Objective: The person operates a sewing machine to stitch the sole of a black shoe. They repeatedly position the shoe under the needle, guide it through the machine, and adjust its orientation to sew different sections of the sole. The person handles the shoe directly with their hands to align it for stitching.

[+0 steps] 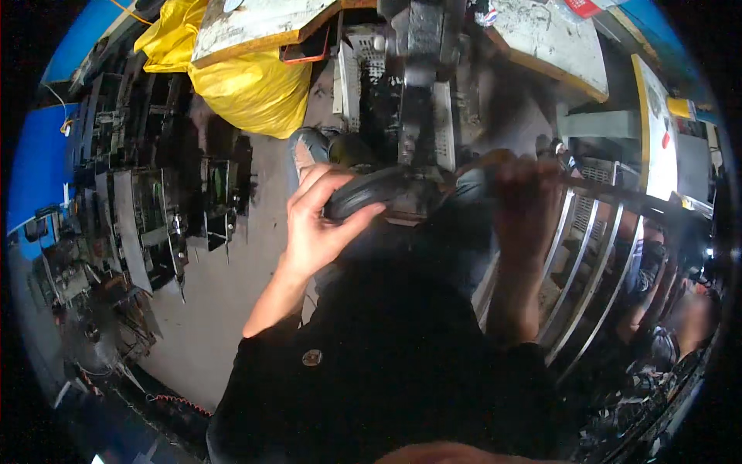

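My left hand (317, 209) grips a black, curved, rubber-like piece (359, 193) with a ridged edge, its thumb below and fingers above. The piece is tilted against a dark machine part (410, 189) in front of my body, and its exact kind cannot be told. My right hand (529, 185) is off to the right, smeared by motion. A blurred brownish strip (483, 161) reaches left from it, and I cannot make out whether the fingers hold it. A dark upright post (417, 93) rises beyond my hands.
White slotted crates (348, 85) flank the post. Yellow bags (255, 93) hang by a worn white table (259, 31) at the far left. Another white tabletop (553, 46) is far right. Metal racks (139, 224) stand left, with metal rails (591, 263) and a person (692, 317) right.
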The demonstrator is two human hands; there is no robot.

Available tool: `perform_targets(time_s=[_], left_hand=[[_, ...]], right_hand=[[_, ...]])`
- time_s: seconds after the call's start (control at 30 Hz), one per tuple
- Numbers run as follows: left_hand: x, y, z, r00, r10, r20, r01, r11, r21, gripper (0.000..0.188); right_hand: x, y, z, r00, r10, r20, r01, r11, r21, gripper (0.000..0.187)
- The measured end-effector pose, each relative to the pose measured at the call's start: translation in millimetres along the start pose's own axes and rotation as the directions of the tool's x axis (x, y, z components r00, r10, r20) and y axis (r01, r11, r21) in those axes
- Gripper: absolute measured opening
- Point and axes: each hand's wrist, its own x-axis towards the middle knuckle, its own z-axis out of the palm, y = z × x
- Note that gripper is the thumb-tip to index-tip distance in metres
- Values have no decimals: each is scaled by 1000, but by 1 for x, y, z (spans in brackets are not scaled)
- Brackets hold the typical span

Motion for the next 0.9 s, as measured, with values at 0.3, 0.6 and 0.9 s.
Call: perform_targets(time_s=[0.3, 0.6, 0.9], left_hand=[[-14, 37, 21, 975, 185, -126, -190, 981, -27, 33], [-20, 42, 27, 959, 196, -204, -206, 978, -29, 34], [-19, 42, 27, 964, 178, -199, -188, 982, -34, 34]], right_hand=[[-57, 31, 58, 958, -122, 260, 164, 975, -147, 22], [-66, 41, 60, 954, -177, 243, 232, 948, -220, 20], [-64, 43, 55, 954, -168, 250, 239, 927, -290, 20]])
